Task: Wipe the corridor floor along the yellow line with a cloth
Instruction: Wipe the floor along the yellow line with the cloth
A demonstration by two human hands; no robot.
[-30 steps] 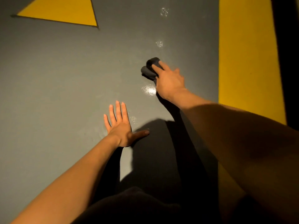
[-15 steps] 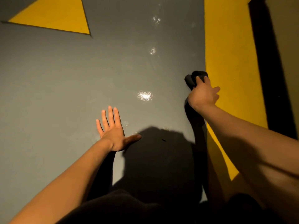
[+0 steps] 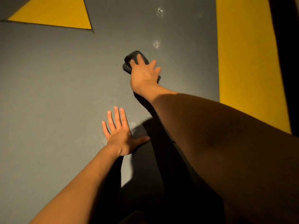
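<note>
The grey corridor floor (image 3: 56, 88) fills the view, with the broad yellow line (image 3: 246, 54) running along its right side and a yellow triangle (image 3: 55, 13) at upper left. My left hand (image 3: 120, 135) lies flat on the floor, fingers straight and spread, bracing me. My right hand (image 3: 144, 73) presses down on the dark cloth (image 3: 131, 58), fingers laid over its top, well left of the line. The cloth sits bunched and looks soft and light; I judge it will slide easily and is best held from above, palm spread wide. Pale spots (image 3: 156, 44) lie just beyond it.
</note>
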